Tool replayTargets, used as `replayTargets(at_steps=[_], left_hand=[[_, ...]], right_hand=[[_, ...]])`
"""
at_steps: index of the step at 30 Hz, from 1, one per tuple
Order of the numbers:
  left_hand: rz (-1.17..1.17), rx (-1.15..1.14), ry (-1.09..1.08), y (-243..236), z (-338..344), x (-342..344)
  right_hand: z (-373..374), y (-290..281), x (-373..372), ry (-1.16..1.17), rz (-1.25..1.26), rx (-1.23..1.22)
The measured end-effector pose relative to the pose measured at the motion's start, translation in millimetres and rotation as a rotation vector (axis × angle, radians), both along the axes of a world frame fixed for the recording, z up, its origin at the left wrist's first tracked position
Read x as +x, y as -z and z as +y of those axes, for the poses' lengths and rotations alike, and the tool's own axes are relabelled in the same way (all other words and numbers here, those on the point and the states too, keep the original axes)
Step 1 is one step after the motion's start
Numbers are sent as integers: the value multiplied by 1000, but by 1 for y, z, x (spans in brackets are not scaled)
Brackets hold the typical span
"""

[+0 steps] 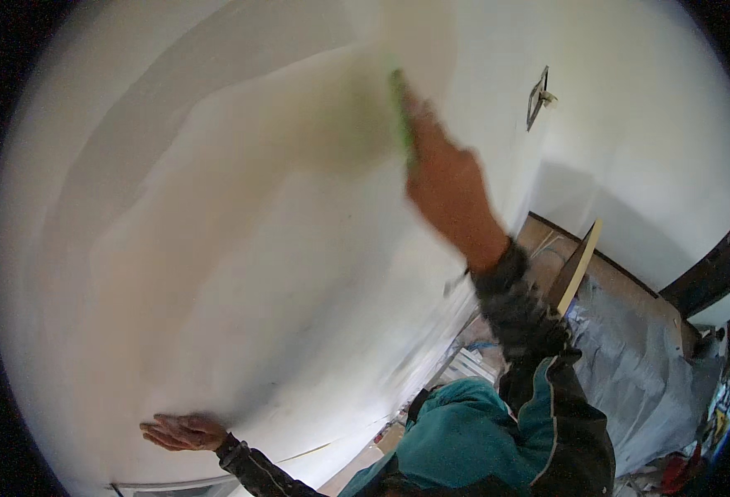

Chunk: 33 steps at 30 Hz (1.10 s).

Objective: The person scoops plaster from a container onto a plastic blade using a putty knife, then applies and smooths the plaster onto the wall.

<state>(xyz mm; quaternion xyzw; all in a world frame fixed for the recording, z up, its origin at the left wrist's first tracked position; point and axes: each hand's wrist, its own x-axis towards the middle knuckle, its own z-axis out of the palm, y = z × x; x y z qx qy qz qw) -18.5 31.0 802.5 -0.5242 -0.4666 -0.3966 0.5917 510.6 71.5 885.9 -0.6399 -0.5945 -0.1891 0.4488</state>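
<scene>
A white wall [315, 248] with greyish and beige patches fills most of the head view. My right hand [454, 186] is raised high against it, closed around a thin, flat green pad [401, 116]. The pad stands edge-on to me and is smeared by motion, so I cannot make out its exact kind. Low on the left, my left hand [185, 431] is at the same wall with its fingers stretched out and nothing in them. Whether its palm presses on the surface is hard to tell.
A small metal frame [539, 99] is fixed to the wall at upper right. Below it stands a yellow-edged board [580, 267]. Grey plastic sheeting [642, 373] covers things on the right. A dark-edged frame [174, 489] shows at the bottom left.
</scene>
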Motion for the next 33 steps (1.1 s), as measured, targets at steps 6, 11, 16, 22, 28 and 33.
replayTargets(at_steps=[6, 11, 16, 22, 28, 33], left_hand=[[-57, -3, 74, 0, 1, 0], [-21, -26, 54, 0, -6, 2], [-18, -18, 51, 5, -5, -4], [57, 34, 6, -2, -4, -7], [-62, -12, -2, 0, -8, 2], [-142, -73, 4, 7, -9, 2]], right_hand=[[39, -4, 63, 51, -97, 104], [23, -4, -2, -26, 20, -53], [-3, -1, -91, -51, -11, -77], [-42, -17, -93, -376, 82, -246], [-35, 1, 34, -614, 484, 163], [14, -15, 57, -10, 144, 0]])
